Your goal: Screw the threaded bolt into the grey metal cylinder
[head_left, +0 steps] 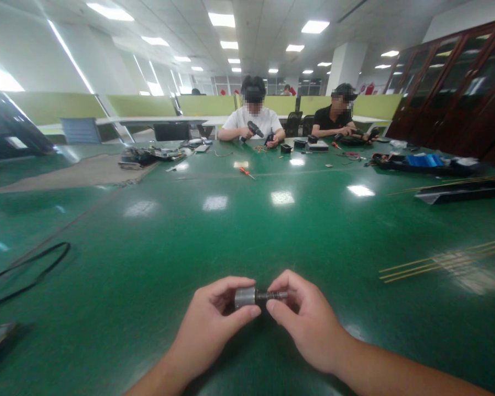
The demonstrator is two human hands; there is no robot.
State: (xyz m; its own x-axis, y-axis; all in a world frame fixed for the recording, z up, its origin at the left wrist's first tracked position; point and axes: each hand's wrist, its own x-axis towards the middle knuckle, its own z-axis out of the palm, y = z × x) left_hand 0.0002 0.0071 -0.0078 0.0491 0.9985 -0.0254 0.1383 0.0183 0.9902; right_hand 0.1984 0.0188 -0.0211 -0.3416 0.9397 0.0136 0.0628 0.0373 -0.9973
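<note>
A grey metal cylinder with a thin, ridged shaft (pixel 245 297) lies sideways between my hands, just above or on the green table (pixel 214 247); I cannot tell which. My left hand (pixel 206 322) grips the wide cylinder end between thumb and fingers. From the other side, my right hand (pixel 309 322) pinches the narrow shaft, which seems to have a spring-like coil on it. The shaft's tip shows between the right thumb and forefinger. Both palms are partly turned from view.
Thin yellow rods (pixel 441 261) lie at right, below a dark channel-shaped piece (pixel 457 190). A black cable (pixel 37 280) curls at left. An orange screwdriver (pixel 244 171) rests farther off. Across the table, one person (pixel 251 121) holds a power drill (pixel 254 130); another person (pixel 334 118) handles dark parts.
</note>
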